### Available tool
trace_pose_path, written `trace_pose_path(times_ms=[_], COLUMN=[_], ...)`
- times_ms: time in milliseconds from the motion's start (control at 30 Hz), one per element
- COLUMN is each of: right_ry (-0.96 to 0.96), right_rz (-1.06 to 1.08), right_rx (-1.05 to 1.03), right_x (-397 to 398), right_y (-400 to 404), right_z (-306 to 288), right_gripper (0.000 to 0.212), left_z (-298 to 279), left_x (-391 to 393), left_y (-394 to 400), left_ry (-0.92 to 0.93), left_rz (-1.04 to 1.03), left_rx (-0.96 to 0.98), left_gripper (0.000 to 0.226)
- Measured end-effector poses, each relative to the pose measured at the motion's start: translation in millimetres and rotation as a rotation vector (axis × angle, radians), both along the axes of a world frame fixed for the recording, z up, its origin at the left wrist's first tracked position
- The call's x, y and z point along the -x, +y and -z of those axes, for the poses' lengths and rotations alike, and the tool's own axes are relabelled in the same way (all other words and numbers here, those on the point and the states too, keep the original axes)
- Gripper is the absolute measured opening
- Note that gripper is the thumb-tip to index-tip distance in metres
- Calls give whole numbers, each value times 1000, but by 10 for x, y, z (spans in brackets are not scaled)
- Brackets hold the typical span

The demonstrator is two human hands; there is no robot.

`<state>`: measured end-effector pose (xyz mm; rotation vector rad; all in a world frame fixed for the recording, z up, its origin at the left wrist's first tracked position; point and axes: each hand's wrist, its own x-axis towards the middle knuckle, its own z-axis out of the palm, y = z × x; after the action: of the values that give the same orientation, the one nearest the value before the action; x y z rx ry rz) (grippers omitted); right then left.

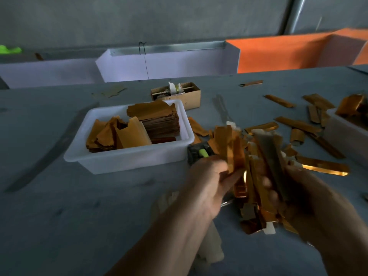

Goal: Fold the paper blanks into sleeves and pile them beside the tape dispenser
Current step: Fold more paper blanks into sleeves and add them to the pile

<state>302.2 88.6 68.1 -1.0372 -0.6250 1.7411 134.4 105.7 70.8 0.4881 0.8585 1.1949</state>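
- Head cam, far left: mostly bare grey table (59, 196), with a white divider wall (169, 64) along the back edge.
- Left of centre sits a white plastic tub (127, 158) holding gold paper blanks (159, 118), one neat stack at the back right and looser curled ones at the front left.
- Behind the tub there's a small cardboard box (191, 96) with a roll of something on a stick, too blurry to call.
- Tape dispenser (199, 154) is the dark thing with a lime-green bit, touching the tub's right front corner.
- Left hand (207, 186) has its fingers curled, pinching a folded gold sleeve (231, 148) upright just right of the dispenser.
- Right hand (310, 202) is pretty motion-blurred, but it's gripping a bundle of sleeves (266, 166), held above a messy pile (256, 220) of them on the table.
- Further right, loose sleeves (298, 124) are scattered about, and a second white tub (346, 136) pokes in at the edge.
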Motion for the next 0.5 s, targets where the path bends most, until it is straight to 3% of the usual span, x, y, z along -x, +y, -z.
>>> trace_pose_path(times_ms=[100,233,300,400,500], right_ry=[79,190,262,257,159], right_rz=[-181,-316,-337,-367,-401], right_rx=[12,74,112,96,50], right_x=[52,86,97,164,267], right_y=[-71,-103,-91,-81,-70], right_z=[-128,-72,3,79,123], right_gripper=[60,71,71,70,55], left_z=[-68,-29,19,76,161], left_x=[-156,-118,44,298,371], left_y=[58,104,40,-166,-289], left_ry=[165,284,148,-136,-59], left_rz=[187,171,178,261,248], left_rx=[-57,-124,-144,-153,-117], left_gripper=[29,20,18,35,55])
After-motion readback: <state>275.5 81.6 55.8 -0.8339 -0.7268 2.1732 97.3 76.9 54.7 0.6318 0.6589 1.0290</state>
